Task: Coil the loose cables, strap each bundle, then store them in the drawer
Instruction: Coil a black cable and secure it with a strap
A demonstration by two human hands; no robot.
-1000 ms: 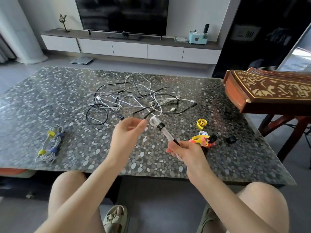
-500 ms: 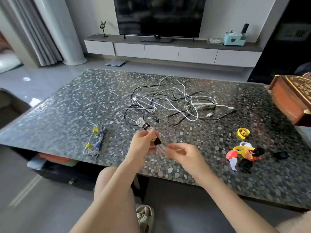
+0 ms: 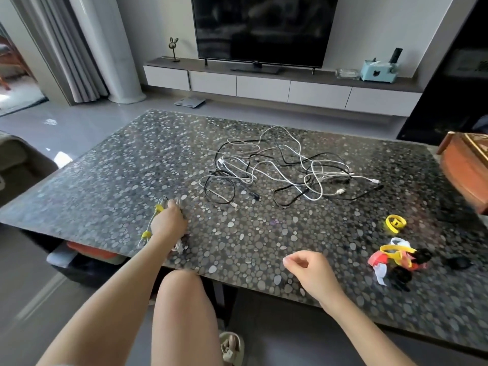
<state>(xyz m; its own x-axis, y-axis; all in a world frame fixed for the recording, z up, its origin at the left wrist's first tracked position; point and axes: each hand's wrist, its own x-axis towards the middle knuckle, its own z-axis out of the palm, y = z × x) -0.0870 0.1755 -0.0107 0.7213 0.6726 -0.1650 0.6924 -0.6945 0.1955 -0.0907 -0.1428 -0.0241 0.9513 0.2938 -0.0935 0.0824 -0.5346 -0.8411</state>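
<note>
Cables, strapped bundles (image 3: pixel 151 225): a lot at the near left edge of the counter (image 3: pixel 118 180), directly under the left grip (image 3: pixel 169 223). Two yellow straps show just left of that grip, and white cable ends stick out on its wrist side. The grip lies on top of the lot. Blur there hides whether its fingers clamp the cables or only rest on them. Judged coiled and strapped, not yet stored.

Cables, loose (image 3: pixel 277 170): black and white, tangled together, well beyond both grips and lying between them toward the far side. Judged outstanding: separating, coiling and strapping, which is the larger share of the work.

Right grip (image 3: pixel 309 268): above the near edge of the counter, fingers loosely curled, holding nothing.

Straps, spare (image 3: pixel 396 260): a mixed-colour heap to the right of the right grip. One yellow strap (image 3: pixel 395 222) lies apart, beyond the heap.

Drawer: cannot be identified in view, so storing is judged not yet begun.
</note>
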